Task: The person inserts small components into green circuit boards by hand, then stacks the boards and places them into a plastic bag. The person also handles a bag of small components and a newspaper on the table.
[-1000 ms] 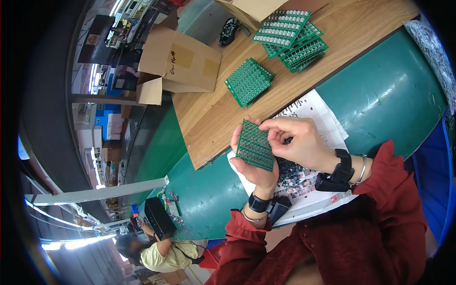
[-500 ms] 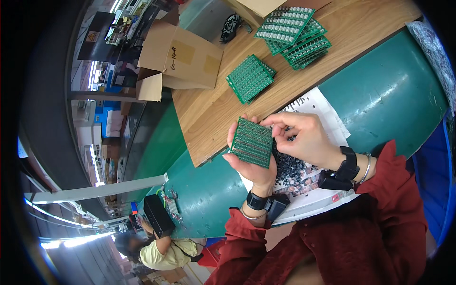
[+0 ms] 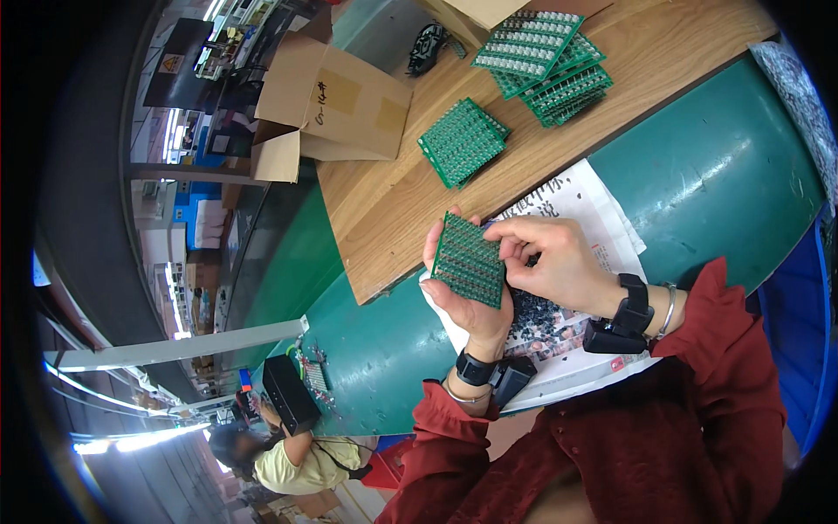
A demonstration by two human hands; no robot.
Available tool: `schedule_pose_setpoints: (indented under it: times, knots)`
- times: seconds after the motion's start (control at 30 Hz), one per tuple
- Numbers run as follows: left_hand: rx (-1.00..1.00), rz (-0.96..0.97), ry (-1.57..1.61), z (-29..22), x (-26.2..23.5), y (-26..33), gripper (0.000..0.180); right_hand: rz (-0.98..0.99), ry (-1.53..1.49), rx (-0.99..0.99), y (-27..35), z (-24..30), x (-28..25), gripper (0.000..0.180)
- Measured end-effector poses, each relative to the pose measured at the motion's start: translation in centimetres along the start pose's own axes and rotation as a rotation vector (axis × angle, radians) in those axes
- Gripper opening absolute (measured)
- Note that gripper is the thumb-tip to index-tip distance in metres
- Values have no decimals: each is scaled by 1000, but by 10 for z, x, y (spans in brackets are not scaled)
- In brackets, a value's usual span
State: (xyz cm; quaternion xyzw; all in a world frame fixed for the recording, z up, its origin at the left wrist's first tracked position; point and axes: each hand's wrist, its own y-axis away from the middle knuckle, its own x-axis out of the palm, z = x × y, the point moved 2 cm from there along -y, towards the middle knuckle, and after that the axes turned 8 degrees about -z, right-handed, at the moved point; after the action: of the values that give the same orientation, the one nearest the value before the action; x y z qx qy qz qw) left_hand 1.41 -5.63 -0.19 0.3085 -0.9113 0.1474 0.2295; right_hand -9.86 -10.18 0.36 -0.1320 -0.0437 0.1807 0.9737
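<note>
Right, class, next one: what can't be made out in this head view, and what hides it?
All in the head view:
Right hand: whether it pinches a small part; its own curled fingers hide this.
Held circuit board: its underside, turned away and backed by the left hand.
Black pieces: exact shapes and count; too small, partly covered by the right hand.
Upper cardboard box: the rest of it, cut off by the top edge.

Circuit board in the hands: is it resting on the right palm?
No, the left hand cradles the circuit board from beneath, while the right hand is at its edge.
</note>
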Motion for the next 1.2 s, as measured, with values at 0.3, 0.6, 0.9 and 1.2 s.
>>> schedule_pose_setpoints:
  times: [0.3,0.6,0.9,1.2]
  knots:
    - [37,-13,-4,1,1,2,76,32,-80,57,3,3,4,36]
    - [32,-57,-43,-1,-2,-1,77,-38,-80,-5,-3,13,-5,35]
    - [5,25,-43,2,4,9,79,59,-25,32,0,7,2,38]
    - [31,37,-92,2,4,7,83,-13,-176,68,-7,13,-2,39]
